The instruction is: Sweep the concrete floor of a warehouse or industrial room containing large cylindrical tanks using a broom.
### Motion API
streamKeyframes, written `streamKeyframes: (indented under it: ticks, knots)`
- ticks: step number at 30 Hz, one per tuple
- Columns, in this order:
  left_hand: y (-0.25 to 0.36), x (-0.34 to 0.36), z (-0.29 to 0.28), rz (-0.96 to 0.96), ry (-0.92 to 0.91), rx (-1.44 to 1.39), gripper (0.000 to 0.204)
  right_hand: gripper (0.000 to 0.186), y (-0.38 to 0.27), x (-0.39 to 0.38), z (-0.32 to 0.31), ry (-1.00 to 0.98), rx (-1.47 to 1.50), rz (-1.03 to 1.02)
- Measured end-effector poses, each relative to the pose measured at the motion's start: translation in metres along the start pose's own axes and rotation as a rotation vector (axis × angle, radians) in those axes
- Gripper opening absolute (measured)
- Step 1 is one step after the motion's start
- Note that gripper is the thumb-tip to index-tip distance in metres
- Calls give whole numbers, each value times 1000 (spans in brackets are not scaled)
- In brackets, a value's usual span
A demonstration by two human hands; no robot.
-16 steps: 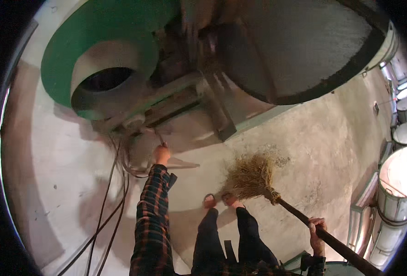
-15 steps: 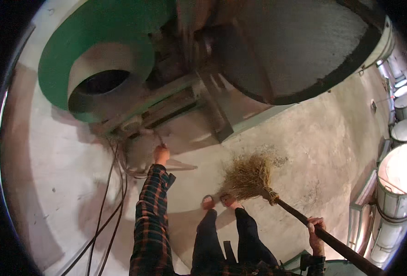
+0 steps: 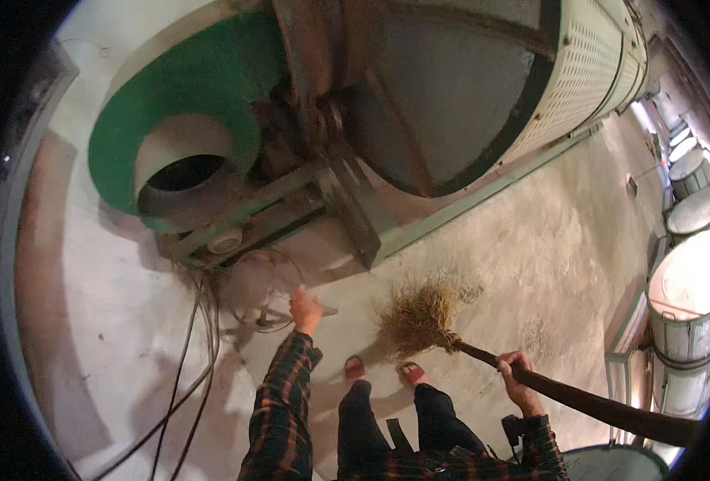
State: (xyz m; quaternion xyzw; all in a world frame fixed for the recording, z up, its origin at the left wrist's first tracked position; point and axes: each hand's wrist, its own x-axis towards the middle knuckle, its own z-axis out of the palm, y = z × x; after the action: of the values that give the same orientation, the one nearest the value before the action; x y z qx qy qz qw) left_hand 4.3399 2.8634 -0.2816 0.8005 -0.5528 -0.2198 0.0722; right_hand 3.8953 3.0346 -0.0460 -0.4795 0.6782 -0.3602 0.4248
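Observation:
My right hand [image 3: 517, 383] is wrapped round the dark wooden handle of a straw broom [image 3: 419, 317]. The bristles rest on the floor in front of my feet, and the handle slants back to the lower right. My left hand [image 3: 306, 311] reaches forward, low in front of the machine. Its fingers look curled beside the edge of a thin round hoop-like thing [image 3: 260, 298], which is faint and blurred. I cannot make out what, if anything, those fingers hold.
A large machine fills the far side, with a green funnel-shaped part [image 3: 186, 96] and a drum with perforated casing [image 3: 575, 96]. Dark cables [image 3: 180, 381] run across the floor at left. Several metal bins [image 3: 691, 321] line the right. Loose debris lies by the broom.
My left hand has drawn back from the machine's base, toward me and to the right. My right hand and the broom handle have swung up and left; the view has shifted too.

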Motion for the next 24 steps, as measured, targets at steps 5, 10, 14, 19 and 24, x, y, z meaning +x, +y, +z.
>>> streamKeyframes:
  ticks: [5, 10, 14, 19, 24]
  knots:
    - [108, -128, -80, 363, -130, -698, 41, 21, 42, 28, -7, 40, -209, -166]
    - [195, -290, -221, 675, 139, -654, 42, 17, -1, 59, 21, -111, -41, -440]
    - [251, -386, -288, 683, 403, -997, 62, 26, -45, 37, 23, -435, -313, -399]
    - [316, -475, -332, 560, 739, -1175, 43, 34, -10, -36, 51, -705, -319, -650]
    - [272, -547, -303, 608, 647, -1274, 29, 30, 35, -63, 53, -996, -287, -770]
